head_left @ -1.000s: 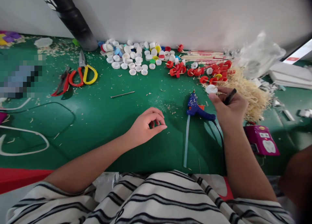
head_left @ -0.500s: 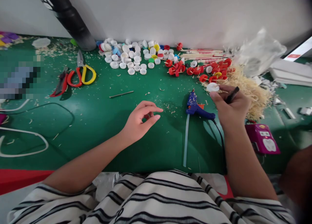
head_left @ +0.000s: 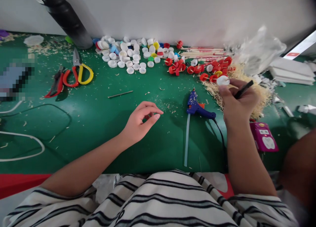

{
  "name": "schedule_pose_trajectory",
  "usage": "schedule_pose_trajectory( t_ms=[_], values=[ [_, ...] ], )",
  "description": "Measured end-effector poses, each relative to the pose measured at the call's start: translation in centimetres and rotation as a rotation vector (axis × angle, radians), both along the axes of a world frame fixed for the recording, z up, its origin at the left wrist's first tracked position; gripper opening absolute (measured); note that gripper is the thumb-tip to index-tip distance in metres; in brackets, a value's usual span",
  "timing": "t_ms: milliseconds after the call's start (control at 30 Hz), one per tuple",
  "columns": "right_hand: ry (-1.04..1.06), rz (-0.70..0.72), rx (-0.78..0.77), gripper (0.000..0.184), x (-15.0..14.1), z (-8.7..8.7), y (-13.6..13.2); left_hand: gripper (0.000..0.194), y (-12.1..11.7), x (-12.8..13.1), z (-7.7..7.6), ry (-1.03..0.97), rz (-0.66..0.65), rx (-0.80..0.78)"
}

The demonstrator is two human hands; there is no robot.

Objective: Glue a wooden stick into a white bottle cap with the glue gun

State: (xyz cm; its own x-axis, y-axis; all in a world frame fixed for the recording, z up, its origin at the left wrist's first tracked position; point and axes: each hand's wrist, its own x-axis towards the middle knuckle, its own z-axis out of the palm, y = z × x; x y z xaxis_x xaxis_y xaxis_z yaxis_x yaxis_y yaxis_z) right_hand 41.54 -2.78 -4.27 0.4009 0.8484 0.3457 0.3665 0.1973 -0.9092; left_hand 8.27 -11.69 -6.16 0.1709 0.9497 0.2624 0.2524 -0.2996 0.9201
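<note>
My right hand (head_left: 240, 100) is closed at the right, pinching a white bottle cap (head_left: 223, 80) between thumb and fingers. A thin stick end seems to poke from the cap. A slim black tool (head_left: 244, 89), its kind unclear, is tucked in the same hand. My left hand (head_left: 142, 121) hovers over the green table with its fingers curved and thumb apart, holding nothing. Between the hands lies a blue glue gun (head_left: 196, 105) with a clear glue stick (head_left: 187, 139) in its back end. Red caps (head_left: 197, 69) with sticks through them are heaped beyond it.
Loose white and coloured caps (head_left: 129, 54) lie along the wall beside a black bottle (head_left: 67, 18). Scissors (head_left: 78, 69) and red-handled pliers (head_left: 58, 84) sit at left, a nail (head_left: 120, 94) nearer the middle. Wood shavings (head_left: 261, 103) and a purple power adapter (head_left: 264, 137) are at right.
My right hand has moved a little right and away from me, carrying the white cap over the shavings. My left hand stays about where it was. The view has shifted slightly.
</note>
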Motion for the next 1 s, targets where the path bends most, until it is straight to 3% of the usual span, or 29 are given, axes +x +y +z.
schedule_pose_trajectory(
  t_ms=[267, 467, 767, 1000],
  values=[
    [0.295, 0.029, -0.011, 0.042, -1.1, 2.1, 1.3, 0.017, 0.0, -0.1, 0.4, 0.001, 0.016, -0.008],
    [0.280, 0.050, 0.036, 0.042, -1.2, 3.8, 2.9, 0.015, -0.1, -0.1, 0.4, -0.011, 0.009, -0.023],
    [0.245, 0.057, 0.057, 0.036, -1.5, 3.5, 6.7, 0.013, -0.1, 0.2, 0.6, 0.016, 0.002, 0.010],
    [0.182, 0.062, -0.015, 0.032, -2.8, 3.2, 7.6, 0.014, 0.0, 0.1, 0.5, 0.065, -0.002, 0.029]
  ],
)
